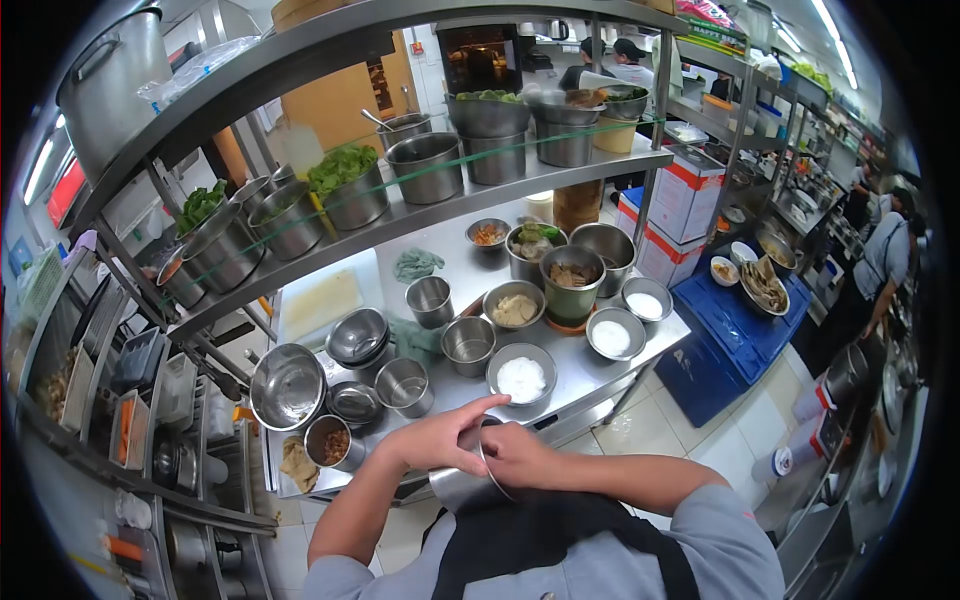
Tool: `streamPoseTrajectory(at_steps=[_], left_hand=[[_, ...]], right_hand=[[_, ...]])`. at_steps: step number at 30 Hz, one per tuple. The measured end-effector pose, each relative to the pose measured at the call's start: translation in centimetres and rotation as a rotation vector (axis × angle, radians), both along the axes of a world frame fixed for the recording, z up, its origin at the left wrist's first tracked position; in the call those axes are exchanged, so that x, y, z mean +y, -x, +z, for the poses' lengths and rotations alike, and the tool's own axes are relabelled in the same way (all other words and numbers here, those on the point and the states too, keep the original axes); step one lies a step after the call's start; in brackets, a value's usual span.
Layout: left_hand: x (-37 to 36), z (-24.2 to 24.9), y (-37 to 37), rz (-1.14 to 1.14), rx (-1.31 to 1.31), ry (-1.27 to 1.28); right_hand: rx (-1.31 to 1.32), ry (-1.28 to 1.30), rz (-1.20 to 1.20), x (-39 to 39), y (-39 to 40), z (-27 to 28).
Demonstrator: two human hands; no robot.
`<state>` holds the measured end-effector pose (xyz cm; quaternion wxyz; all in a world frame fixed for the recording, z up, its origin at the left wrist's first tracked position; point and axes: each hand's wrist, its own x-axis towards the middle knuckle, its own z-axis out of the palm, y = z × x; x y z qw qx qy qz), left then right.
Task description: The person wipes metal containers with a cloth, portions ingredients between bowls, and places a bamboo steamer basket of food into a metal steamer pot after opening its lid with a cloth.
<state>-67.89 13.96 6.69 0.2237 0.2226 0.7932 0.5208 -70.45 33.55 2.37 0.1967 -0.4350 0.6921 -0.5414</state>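
Close to my apron I have a steel pot, tilted. My left hand grips its rim, the thumb over the edge and the index finger stretched along the far side. My right hand reaches into the pot's mouth from the right; its fingers are hidden inside, as are any contents. Just beyond my hands, on the steel table, sits a bowl of white powder. An empty-looking steel pot stands to the left of it, and another steel pot behind.
More bowls of white powder line the table's right side, near a green-sided container. Stacked metal bowls and a cutting board lie left. A shelf with pots overhangs the table. A blue chest stands right; people are at the far right.
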Motion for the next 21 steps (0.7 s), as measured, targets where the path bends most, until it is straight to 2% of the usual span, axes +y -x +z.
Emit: streamPoseTrajectory(at_steps=[1, 2, 3, 5, 6, 7, 8, 9, 10, 11, 12, 13, 14, 15, 17, 18, 19, 20, 21], left_hand=[[0.0, 0.0, -0.3, -0.011, 0.008, 0.017], [0.1, 0.2, -0.8, -0.010, -0.002, 0.014], [0.1, 1.2, -1.2, 0.017, -0.074, 0.030], [-0.7, 1.9, -1.4, 0.046, -0.139, 0.050], [-1.2, 1.6, -1.4, 0.054, -0.140, 0.053], [-1.3, 0.8, -1.6, 0.063, -0.149, 0.050], [-1.3, -1.9, -1.1, 0.021, 0.000, -0.081], [-0.4, -0.8, -1.5, 0.011, -0.020, -0.174], [-0.5, 0.7, -0.9, -0.038, -0.082, 0.037], [-0.8, 1.4, -0.9, -0.091, -0.146, 0.252], [-0.8, 1.0, -1.8, -0.022, -0.027, 0.098], [-1.0, 0.9, -2.8, -0.004, -0.038, 0.085], [-1.2, 0.9, -3.7, 0.119, -0.006, -0.068], [-1.5, 0.6, -4.5, 0.238, 0.023, -0.218], [-3.9, -1.6, -6.0, 0.332, -0.015, -0.268], [-4.9, -2.5, -6.6, 0.447, -0.014, -0.412], [-5.5, -3.6, -7.1, 0.565, -0.016, -0.554], [-5.8, -5.2, -7.2, 0.572, -0.024, -0.556], [-6.2, -7.1, -7.0, 0.801, -0.050, -0.652]], right_hand=[[0.474, -0.065, -0.074, 0.4, 0.0, 0.8], [0.410, -0.239, -0.043, 1.1, 0.0, 2.0], [0.406, -0.242, -0.039, 2.1, -0.3, 2.2], [0.321, -0.174, -0.176, 3.6, -0.4, 2.6], [0.097, 0.075, -0.178, 3.8, -0.9, 3.9], [0.093, 0.060, -0.168, 3.7, -0.7, 4.8], [0.262, 0.041, -0.081, 3.2, -0.3, 5.7], [0.424, 0.021, 0.015, 2.6, -0.1, 6.2], [0.483, -0.008, -0.025, 1.5, 0.5, 5.0], [0.316, -0.055, -0.151, 0.7, 1.1, 4.0], [0.212, -0.044, -0.153, 0.6, 0.9, 4.3], [0.114, -0.035, -0.156, 0.9, 0.9, 4.6], [0.255, -0.298, -0.140, 1.7, 1.0, 3.0], [0.245, -0.307, -0.129, 2.5, 0.8, 1.5], [0.220, -0.286, -0.155, 4.0, 0.8, -1.2], [0.216, -0.294, -0.146, 4.8, 1.3, -2.5], [0.144, -0.224, -0.258, 5.5, 1.8, -3.7], [0.071, -0.151, -0.374, 6.2, 2.2, -4.5], [0.066, -0.155, -0.370, 6.8, 2.5, -4.5]])
